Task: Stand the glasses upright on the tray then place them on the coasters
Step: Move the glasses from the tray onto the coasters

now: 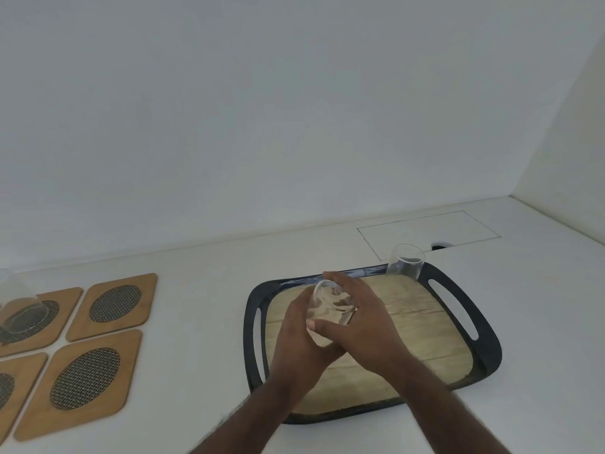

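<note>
Both hands hold one clear glass (329, 301) above the dark-rimmed tray (487, 352) with a wood-look floor. My left hand (296, 342) cups the glass from the left and below. My right hand (363, 317) wraps over it from the right, thumb across its front. The glass is tilted, its mouth facing up and away. A second clear glass (406, 261) stands upright at the tray's far right corner. A third glass (19, 309) stands on the far-left coaster (55, 326). Wooden coasters with mesh ovals (114, 304), (85, 378) lie left of the tray.
The white counter (203, 290) runs back to a white wall and a corner at the right. A rectangular outlined panel (429, 229) with a small dark hole (438, 247) sits behind the tray.
</note>
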`<state>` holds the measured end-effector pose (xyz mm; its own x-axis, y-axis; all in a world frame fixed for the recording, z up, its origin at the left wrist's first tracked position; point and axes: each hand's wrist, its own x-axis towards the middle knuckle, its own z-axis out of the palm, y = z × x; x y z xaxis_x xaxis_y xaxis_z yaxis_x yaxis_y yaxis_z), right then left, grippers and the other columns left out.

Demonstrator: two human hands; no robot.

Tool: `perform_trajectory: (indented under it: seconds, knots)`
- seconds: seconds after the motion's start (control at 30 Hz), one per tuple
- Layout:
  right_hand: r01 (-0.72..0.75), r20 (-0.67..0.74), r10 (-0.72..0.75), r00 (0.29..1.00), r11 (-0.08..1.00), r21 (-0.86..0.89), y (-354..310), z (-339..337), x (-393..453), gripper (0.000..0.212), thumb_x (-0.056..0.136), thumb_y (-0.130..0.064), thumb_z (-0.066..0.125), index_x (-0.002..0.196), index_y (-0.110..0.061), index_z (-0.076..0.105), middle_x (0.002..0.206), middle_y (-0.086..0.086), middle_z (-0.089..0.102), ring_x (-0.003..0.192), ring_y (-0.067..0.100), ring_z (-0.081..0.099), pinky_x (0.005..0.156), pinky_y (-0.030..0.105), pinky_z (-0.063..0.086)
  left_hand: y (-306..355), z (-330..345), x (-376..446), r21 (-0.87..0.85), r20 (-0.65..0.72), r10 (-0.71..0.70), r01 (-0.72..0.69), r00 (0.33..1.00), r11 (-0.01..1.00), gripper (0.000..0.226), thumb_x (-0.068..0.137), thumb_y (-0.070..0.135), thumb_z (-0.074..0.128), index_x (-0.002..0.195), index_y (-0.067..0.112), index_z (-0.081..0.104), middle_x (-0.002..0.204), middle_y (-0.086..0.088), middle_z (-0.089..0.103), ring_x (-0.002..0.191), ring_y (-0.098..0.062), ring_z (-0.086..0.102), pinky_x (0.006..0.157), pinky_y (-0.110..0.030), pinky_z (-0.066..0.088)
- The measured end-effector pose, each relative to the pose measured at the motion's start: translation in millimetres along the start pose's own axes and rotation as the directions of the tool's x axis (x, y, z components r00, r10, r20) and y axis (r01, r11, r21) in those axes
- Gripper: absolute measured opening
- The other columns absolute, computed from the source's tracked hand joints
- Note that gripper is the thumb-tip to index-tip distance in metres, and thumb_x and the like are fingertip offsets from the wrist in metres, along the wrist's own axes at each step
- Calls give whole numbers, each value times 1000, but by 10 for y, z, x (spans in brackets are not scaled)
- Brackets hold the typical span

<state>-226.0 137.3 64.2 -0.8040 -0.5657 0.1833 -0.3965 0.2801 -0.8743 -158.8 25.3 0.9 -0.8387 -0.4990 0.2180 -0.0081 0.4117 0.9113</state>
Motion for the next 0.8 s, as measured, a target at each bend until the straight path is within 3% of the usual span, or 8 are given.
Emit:
perform_trajectory:
  seconds: [0.13,0.23,0.37,0.5,0.63,0.8]
  knots:
    - [-17,66,15,998,999,29,41,-1,33,76,65,-43,85,132,-45,49,123,-22,53,105,0,57,87,23,52,-66,14,47,-29,-30,-32,31,999,999,81,62,43,88,133,41,47,125,13,62,116,-12,61,90,-41,57]
    - [-50,43,46,998,994,98,113,-60,96,74,67,-62,73,134,-43,47,120,-19,55,105,0,59,79,21,53,-82,-7,40,-43,-55,-60,58,997,997,77,64,40,87,131,41,49,123,23,59,112,-4,59,87,-35,56]
    - [-104,-253,131,959,988,116,414,-157,238,67,72,-59,70,130,-31,52,114,-12,58,104,4,57,71,20,46,-119,-51,41,-60,-80,-109,104,991,993,77,64,36,89,128,44,47,118,24,55,108,-1,58,77,-30,57]
    - [-183,-556,214,804,977,112,828,-236,410,55,74,-42,79,118,-27,50,113,-3,54,104,16,53,83,30,45,-114,-85,55,-89,-91,-123,115,988,989,67,66,29,89,113,54,48,116,21,56,109,1,56,73,-20,51]
    - [-327,-632,340,696,934,142,1196,-309,629,82,67,-36,84,132,-11,41,128,9,46,118,28,47,99,46,44,-111,-106,56,-113,-85,-124,115,989,987,68,67,27,89,110,58,46,118,18,56,110,1,56,76,-19,50]
    - [-400,-585,429,688,897,188,1467,-340,896,107,56,-37,89,142,-11,31,141,12,42,126,32,46,103,51,44,-165,-122,65,-123,-94,-120,108,988,986,71,67,26,90,113,59,46,117,16,58,111,-4,58,74,-19,52]
